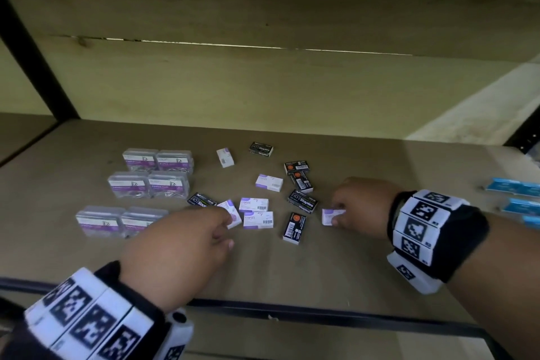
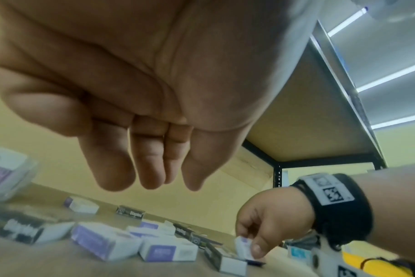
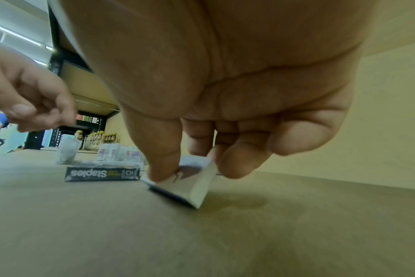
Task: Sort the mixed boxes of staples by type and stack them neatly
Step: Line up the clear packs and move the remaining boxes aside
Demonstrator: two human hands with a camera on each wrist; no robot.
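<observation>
Small staple boxes lie scattered on the brown shelf (image 1: 365, 257). Several are white and purple (image 1: 269, 183), some are black and marked "Staples" (image 1: 302, 201), others are black with an orange dot (image 1: 293, 228). My right hand (image 1: 336, 218) pinches one white and purple box (image 1: 328, 216) at the right of the scatter; the right wrist view shows this box (image 3: 197, 187) tilted under thumb and fingers. My left hand (image 1: 229, 229) hovers over another white and purple box (image 1: 233, 221), partly hiding it. In the left wrist view its fingers (image 2: 152, 168) hang loosely above the boxes and hold nothing.
Clear plastic boxes of paper clips (image 1: 157, 161) stand in pairs at the left. Blue boxes (image 1: 514, 187) lie at the far right edge. A black metal rail (image 1: 292, 316) bounds the shelf front, a board closes the back, and a dark upright (image 1: 35, 52) stands at the left.
</observation>
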